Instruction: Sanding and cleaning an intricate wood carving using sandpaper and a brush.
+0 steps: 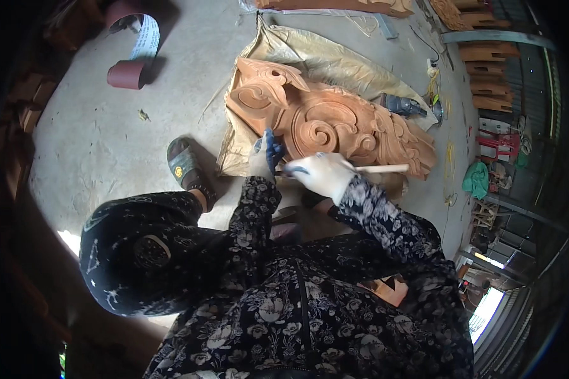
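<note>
A carved orange-brown wooden panel [316, 123] with scrolls and leaf shapes lies on a crumpled tan sheet [335, 54] on the floor. My left hand [267, 155], in a white glove with blue fingers, is at the panel's near edge, its fingers drawn together. Anything in them is hidden. Close to its right, my right hand [322, 174] in a similar glove is closed around a slim pale wooden stick [384, 168], which sticks out to the right over the carving. The stick's other end is covered by the hand, so its kind does not show.
A curling strip of reddish sandpaper [125, 74] lies at the far left. A dark blue power tool [403, 105] rests by the panel's far right corner. More carved wood [341, 5] lies beyond. Wooden pieces [490, 69] and a green bag [476, 180] are at the right.
</note>
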Motion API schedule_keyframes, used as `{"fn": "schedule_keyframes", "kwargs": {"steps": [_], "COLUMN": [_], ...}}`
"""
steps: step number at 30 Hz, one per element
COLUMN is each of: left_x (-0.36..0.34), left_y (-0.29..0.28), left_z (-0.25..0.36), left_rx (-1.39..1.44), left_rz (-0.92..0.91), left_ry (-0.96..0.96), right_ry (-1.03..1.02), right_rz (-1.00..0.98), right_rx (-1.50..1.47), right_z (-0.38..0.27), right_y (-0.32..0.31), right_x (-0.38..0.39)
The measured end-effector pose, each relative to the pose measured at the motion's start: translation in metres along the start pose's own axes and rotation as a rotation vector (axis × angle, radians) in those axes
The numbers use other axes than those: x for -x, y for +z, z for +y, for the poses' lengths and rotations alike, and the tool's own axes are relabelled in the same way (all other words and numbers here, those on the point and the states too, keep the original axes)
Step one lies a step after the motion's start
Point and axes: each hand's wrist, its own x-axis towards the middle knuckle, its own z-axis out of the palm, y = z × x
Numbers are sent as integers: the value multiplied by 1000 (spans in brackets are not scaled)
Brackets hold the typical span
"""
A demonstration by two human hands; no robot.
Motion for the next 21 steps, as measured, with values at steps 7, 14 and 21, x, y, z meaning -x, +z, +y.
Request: {"fn": "schedule_keyframes", "kwargs": {"steps": [7, 14, 21], "left_x": [-40, -15, 10], "left_y": [-12, -18, -7], "left_z": [-19, -29, -32], "left_rx": [1045, 520, 426], "left_rz": [-226, 236, 156], "left_ry": [-355, -456, -237], "right_ry": [-30, -385, -147], "right_rz": [-202, -541, -46], "right_rx": [517, 48, 200], "right_z": [16, -24, 37], "right_y": [46, 55, 22], "right_x": [-90, 23, -16]}}
